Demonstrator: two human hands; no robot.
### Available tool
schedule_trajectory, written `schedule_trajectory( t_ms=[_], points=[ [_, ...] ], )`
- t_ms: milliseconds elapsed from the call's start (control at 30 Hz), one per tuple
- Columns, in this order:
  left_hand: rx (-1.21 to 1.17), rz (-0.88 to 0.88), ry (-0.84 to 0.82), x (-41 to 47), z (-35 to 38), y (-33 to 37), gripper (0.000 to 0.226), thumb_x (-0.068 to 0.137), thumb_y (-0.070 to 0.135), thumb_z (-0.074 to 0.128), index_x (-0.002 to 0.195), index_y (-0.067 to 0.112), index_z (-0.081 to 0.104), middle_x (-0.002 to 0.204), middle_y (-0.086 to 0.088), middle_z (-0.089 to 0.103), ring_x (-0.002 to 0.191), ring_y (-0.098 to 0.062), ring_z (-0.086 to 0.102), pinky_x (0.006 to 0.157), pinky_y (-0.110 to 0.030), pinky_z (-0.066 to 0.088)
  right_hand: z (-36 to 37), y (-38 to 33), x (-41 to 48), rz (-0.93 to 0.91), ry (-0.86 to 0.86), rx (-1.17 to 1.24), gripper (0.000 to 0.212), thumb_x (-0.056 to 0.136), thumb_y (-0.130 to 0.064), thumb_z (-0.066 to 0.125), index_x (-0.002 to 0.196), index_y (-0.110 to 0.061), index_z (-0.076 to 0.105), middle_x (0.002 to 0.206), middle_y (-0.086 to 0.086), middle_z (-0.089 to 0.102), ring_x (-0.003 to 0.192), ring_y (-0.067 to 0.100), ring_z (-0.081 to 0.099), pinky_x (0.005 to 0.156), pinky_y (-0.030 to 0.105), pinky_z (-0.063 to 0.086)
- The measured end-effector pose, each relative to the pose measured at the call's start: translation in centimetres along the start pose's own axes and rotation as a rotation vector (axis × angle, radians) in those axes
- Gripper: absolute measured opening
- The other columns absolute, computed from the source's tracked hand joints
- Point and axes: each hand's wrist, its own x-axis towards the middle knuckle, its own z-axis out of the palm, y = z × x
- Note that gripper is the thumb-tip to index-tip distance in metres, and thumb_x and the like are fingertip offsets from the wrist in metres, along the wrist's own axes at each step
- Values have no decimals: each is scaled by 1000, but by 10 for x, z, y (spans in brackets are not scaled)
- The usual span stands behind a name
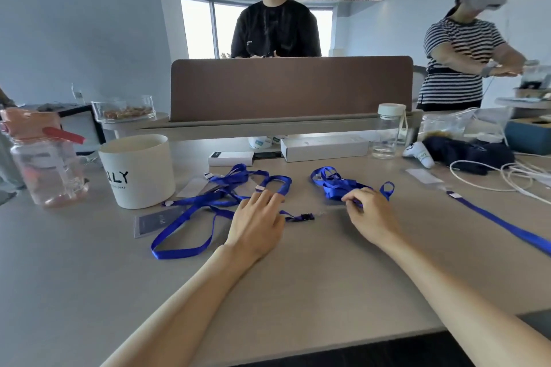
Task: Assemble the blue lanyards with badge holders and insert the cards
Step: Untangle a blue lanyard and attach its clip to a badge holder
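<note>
Your left hand (256, 223) pressed flat on the loose lanyard (208, 202), its clip (304, 217) pointing right toward your right hand (369, 213), which pinched the bundled lanyard (332, 185).

My view: lanyard tangle (196, 202) on worktop (298, 277) centre-left, lanyard bundle (334, 186) right of it; tub (137, 170) left of tangle, bottle (44, 158) further left; boxes (325, 147) behind both, divider (292, 86) behind boxes; single lanyard (507, 225) far right

"LY" on white tub (137, 170)
</note>
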Motion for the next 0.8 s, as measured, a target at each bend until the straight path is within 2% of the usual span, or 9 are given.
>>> schedule_trajectory(
  t_ms=[100,233,400,533,633,800],
  points=[
    [-122,-21,-85,6,12,9,33,94,26,46,125,22,55,128,5,56,120,-17,49,95,-33,42,0,-1,-2,31,8,85,16,90,-10,58,93,-18,72,87,-12,63,85,13,58,71,21,40],
    [-210,24,-162,7,13,3,27,95,22,48,115,26,65,114,10,62,108,-13,50,88,-30,45,7,-3,1,30,-34,100,16,89,-14,58,91,-23,71,84,-6,70,80,9,61,72,28,49],
    [-236,86,-169,14,16,15,28,95,18,47,112,26,68,112,12,63,107,-11,49,81,-24,43,4,-5,-1,27,-203,109,16,90,-14,60,95,-25,71,91,-10,66,81,2,59,72,20,43],
    [-238,77,-142,10,16,13,26,96,19,48,110,27,68,110,13,63,107,-9,50,80,-27,47,1,-6,-5,33,-265,115,16,93,-21,58,102,-27,71,97,-14,67,87,1,59,72,15,42],
    [-254,67,-112,5,12,10,24,96,19,50,109,26,69,108,13,64,108,-7,52,84,-28,48,-1,-11,-7,46,-296,182,15,94,-30,57,96,-32,71,94,-16,69,87,0,61,76,19,46],
    [-270,52,-120,2,9,8,24,96,23,49,111,29,68,109,14,63,108,-4,50,85,-21,44,-5,-17,-10,-14,-376,171,10,87,-41,69,91,-32,73,93,-18,68,89,-3,60,78,19,46]
  ],
)
